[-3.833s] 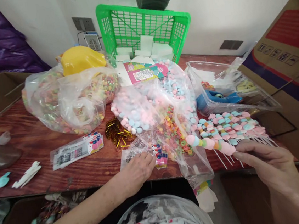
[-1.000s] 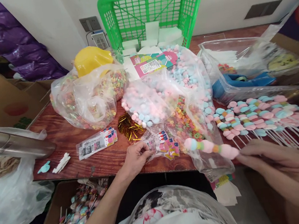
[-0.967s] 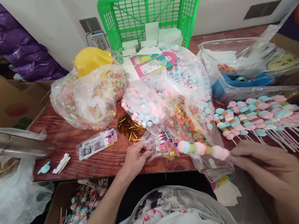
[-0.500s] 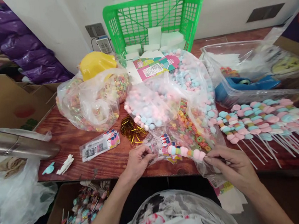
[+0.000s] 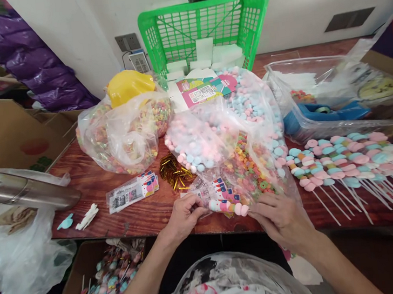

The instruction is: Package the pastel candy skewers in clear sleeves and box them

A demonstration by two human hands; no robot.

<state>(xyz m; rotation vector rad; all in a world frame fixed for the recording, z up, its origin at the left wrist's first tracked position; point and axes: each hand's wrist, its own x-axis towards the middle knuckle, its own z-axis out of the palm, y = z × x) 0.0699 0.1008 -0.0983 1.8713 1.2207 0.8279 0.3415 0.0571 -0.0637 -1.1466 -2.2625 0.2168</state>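
Observation:
A marshmallow skewer (image 5: 238, 209) of pink marshmallows and small gummy rings lies level between my hands. My right hand (image 5: 277, 215) pinches its right end; the stick is hidden by the fingers. My left hand (image 5: 185, 213) is closed, thumb against fingers, on the edge of a clear printed wrapper (image 5: 206, 211). The skewer's left end is at this wrapper; I cannot tell how much of it is inside. Just behind lie more printed wrappers (image 5: 218, 187). Gold twist ties (image 5: 174, 171) sit beyond my left hand, and an open bag of gummy rings (image 5: 250, 160) lies behind my right.
Finished-looking skewers (image 5: 352, 156) are heaped at right, below a clear tub (image 5: 324, 129) with a blue tape dispenser (image 5: 333, 110). Bagged marshmallows (image 5: 195, 137), a green basket (image 5: 203, 8), a steel flask (image 5: 29, 190) and a box of wrapped candy (image 5: 108, 278) surround the workspace.
My right hand has moved left with the skewer, whose left end has come up to the wrapper at my left hand. The left hand has stayed nearly in place.

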